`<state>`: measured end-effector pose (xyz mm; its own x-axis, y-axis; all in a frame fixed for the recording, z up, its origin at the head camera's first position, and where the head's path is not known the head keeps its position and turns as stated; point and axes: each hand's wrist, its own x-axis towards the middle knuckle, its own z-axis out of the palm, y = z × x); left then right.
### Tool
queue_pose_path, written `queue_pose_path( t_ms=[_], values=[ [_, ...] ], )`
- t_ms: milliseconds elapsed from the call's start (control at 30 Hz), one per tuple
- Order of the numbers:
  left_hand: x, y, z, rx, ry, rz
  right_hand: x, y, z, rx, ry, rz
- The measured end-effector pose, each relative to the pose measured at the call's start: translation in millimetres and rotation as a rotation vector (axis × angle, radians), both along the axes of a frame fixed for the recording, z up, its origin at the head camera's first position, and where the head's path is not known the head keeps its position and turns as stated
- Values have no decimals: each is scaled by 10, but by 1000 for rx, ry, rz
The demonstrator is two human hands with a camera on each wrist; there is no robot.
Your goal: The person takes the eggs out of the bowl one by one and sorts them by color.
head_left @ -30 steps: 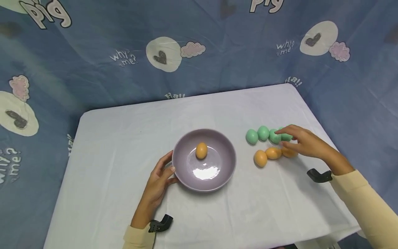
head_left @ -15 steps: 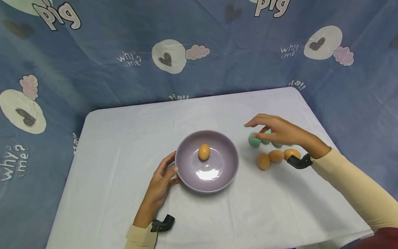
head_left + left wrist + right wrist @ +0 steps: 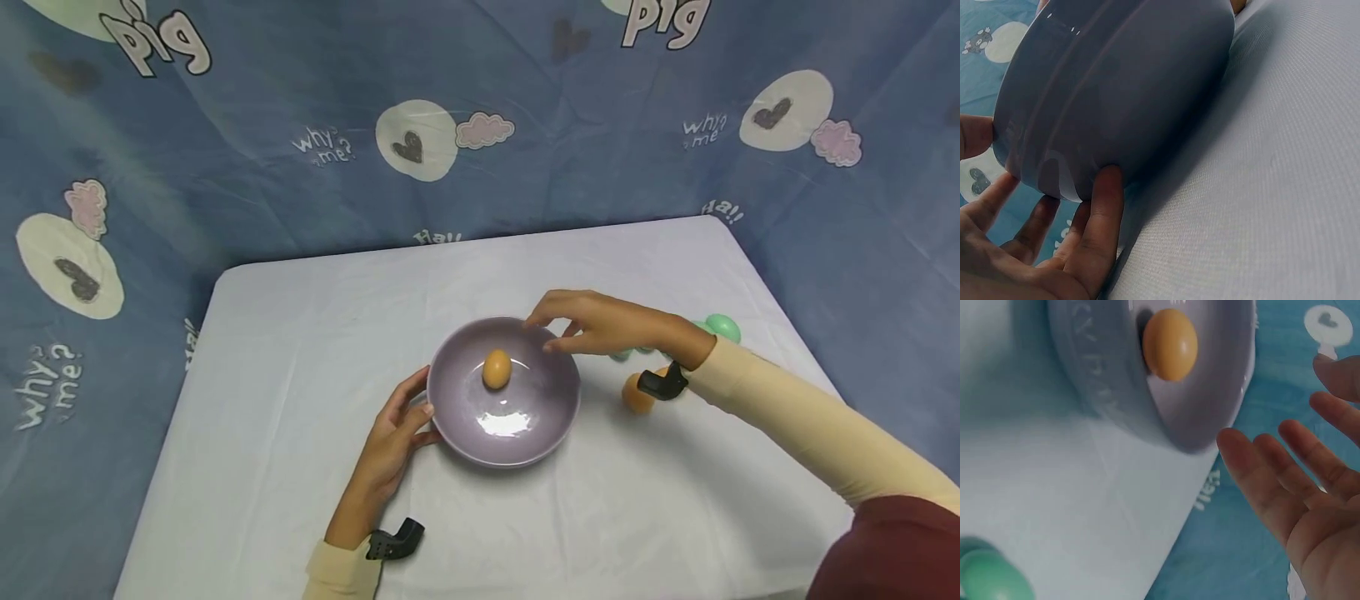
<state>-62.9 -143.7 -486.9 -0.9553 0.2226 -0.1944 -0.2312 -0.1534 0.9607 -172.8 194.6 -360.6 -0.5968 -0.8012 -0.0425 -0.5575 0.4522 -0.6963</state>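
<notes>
A round mauve bowl (image 3: 532,429) stands near the middle of the white-covered table, with one orange egg (image 3: 497,369) lying inside it. My left hand (image 3: 390,442) holds the bowl's left side. In the left wrist view its thumb is at the rim and its fingers (image 3: 1104,219) press the outer wall. Over the bowl's upper right rim hovers my right hand (image 3: 603,323). The right wrist view shows its fingers (image 3: 1260,475) spread and nothing between them, with the orange egg visible in the tilted-looking bowl.
Right of the bowl, partly hidden under my right forearm, are orange eggs (image 3: 637,394) and a row of green eggs (image 3: 723,327). White cloth covers the table (image 3: 300,375). A blue printed curtain (image 3: 300,200) hangs behind and beside it.
My right hand has moved left from above the green and orange eggs to the bowl's rim, carrying nothing. My left hand stays on the bowl. The head view has shifted slightly.
</notes>
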Motion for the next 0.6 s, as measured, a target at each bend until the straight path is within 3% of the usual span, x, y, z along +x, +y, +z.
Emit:
queue_pose_path(
  t_ms=[467,600],
  values=[
    [6,-2,2,28,13,-22,-161,-520,-171,65,85,147],
    [16,-17,7,31,18,-19,-207,-638,-250,88,76,159]
  ],
)
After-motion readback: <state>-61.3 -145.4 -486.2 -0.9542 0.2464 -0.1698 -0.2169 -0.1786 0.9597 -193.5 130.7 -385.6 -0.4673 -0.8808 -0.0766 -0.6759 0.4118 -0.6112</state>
